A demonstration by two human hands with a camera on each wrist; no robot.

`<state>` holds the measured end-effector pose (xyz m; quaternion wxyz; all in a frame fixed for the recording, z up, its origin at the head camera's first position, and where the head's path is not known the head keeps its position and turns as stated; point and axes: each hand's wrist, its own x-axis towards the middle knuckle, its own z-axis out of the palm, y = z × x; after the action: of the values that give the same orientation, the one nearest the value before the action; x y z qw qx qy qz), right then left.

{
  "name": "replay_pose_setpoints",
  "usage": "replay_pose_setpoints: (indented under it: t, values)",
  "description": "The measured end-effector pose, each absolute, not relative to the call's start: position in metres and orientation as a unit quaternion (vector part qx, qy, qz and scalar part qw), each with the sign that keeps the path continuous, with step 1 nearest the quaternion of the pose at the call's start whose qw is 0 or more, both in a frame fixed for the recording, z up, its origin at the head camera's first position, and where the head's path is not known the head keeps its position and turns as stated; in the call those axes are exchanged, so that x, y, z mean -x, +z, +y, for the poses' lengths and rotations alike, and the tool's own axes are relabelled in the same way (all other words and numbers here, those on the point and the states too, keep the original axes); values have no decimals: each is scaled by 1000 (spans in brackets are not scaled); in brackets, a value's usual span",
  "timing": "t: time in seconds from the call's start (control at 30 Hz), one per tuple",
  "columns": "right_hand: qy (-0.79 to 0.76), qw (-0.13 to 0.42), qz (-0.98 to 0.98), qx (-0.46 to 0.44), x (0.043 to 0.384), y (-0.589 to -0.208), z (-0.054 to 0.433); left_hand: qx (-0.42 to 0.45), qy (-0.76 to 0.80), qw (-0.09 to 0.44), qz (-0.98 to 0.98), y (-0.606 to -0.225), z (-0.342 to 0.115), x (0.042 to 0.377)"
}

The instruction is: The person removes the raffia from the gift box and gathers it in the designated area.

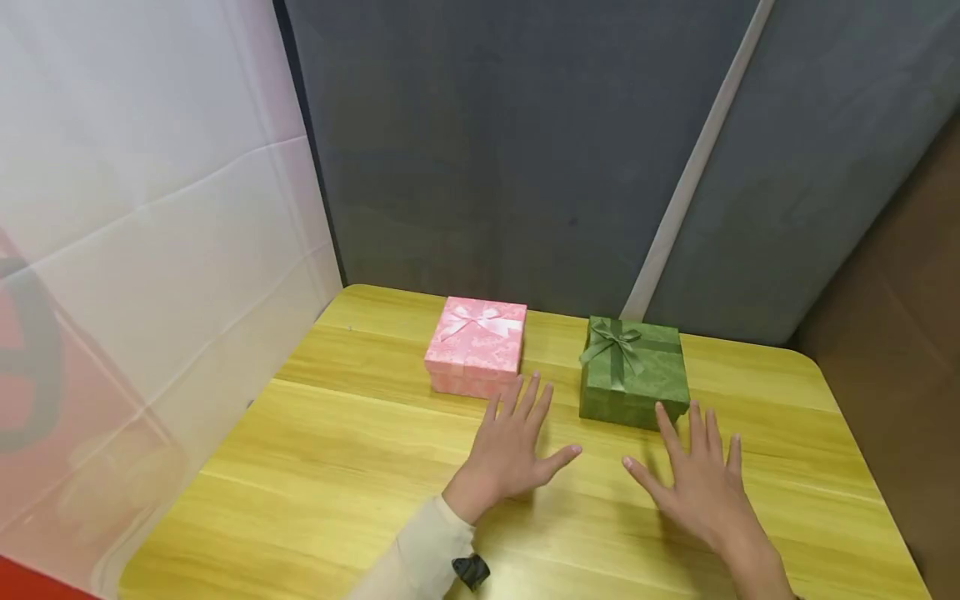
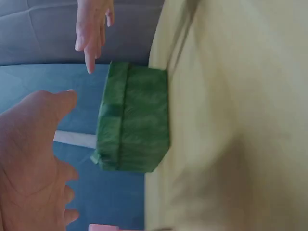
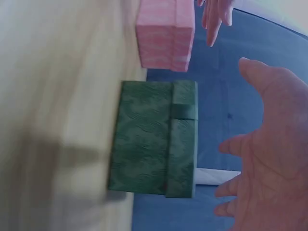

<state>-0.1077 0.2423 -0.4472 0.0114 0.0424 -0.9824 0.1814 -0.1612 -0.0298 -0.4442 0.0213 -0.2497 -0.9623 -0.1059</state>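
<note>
A pink gift box (image 1: 477, 346) with a pale bow on its lid stands near the back of the wooden table. To its right stands a green gift box (image 1: 634, 372) with a green ribbon bow; both lids are on. My left hand (image 1: 508, 450), fingers spread, hovers over the table just in front of the pink box. Likewise spread, my right hand (image 1: 701, 479) is in front of the green box, its fingertips overlapping the box's near right corner in the head view. Neither hand holds anything. In the right wrist view, the green box's (image 3: 153, 139) side faces the palm.
The yellow wood-grain table (image 1: 360, 450) has rounded back corners. A dark grey cloth (image 1: 480, 150) with a pale strip hangs behind it. White fabric (image 1: 187, 208) closes the left side, a brown panel (image 1: 892, 333) the right. A dark band (image 1: 471, 572) is on my left wrist.
</note>
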Motion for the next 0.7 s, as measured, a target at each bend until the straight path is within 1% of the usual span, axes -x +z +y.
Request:
replay_pose_setpoints:
  t: [0.1,0.17,0.27,0.37,0.47,0.57,0.63,0.7]
  values:
    - [190,16,-980,-47,121,-435,247,253,-88,35,-963,-430,-21,181]
    - [197,22,-979,-53,133,-425,250,252,-79,34,-964,-421,-14,196]
    - [211,25,-975,-63,152,-409,255,248,-71,19,-966,-410,-1,220]
    - [237,16,-969,-67,176,-396,261,244,-70,-5,-967,-406,12,243]
    - [269,-9,-961,-65,200,-393,267,233,-111,-39,-965,-408,23,260]
    - [298,-51,-952,-44,216,-399,274,216,-189,-82,-954,-414,31,270]
    - [325,-80,-942,-17,222,-406,278,207,-243,-94,-943,-421,35,272]
    - [353,-100,-930,19,223,-413,280,201,-280,-91,-934,-426,38,272]
